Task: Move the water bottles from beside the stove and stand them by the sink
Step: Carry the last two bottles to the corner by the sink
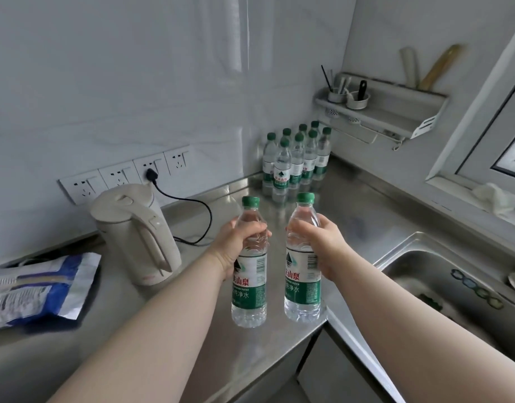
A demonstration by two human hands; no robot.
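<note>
Stainless-steel worktop [352, 205] turns a corner between white tiled walls, with a steel sink [442, 274] at right. Left hand [235, 245] grips one clear green-capped water bottle [249, 274]; right hand [317, 242] grips another [302, 269], both upright above the worktop's front corner. Set down carelessly, either could topple the clustered bottles [297, 158] in the back corner.

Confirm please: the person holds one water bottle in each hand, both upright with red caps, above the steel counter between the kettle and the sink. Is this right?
Not quite: the caps are green, not red, as the head view shows. The left hand holds one water bottle and the right hand holds the other bottle, both upright above the steel counter, between the kettle and the sink.
</note>
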